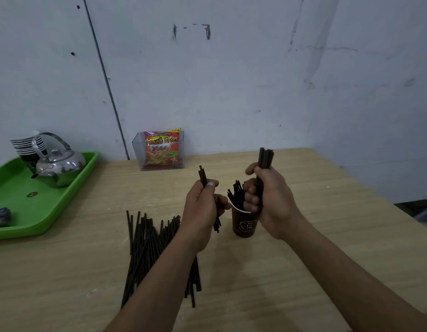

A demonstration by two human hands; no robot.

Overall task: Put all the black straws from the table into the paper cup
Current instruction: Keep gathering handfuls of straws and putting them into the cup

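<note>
A dark paper cup [244, 225] stands on the wooden table [327, 248] with several black straws [236, 194] sticking up out of it. My right hand [271, 200] grips a thick bundle of black straws [265, 158] upright, just above and beside the cup's rim. My left hand [204, 209] holds a few black straws [203, 176] upright to the left of the cup. A loose pile of black straws [147, 245] lies flat on the table, partly under my left forearm.
A green tray [27, 212] at the left carries a metal kettle [59, 166], a stack of paper cups [27, 144] and a dark object. A clear box with a red snack bag [161, 149] stands against the wall. The table's right edge runs diagonally.
</note>
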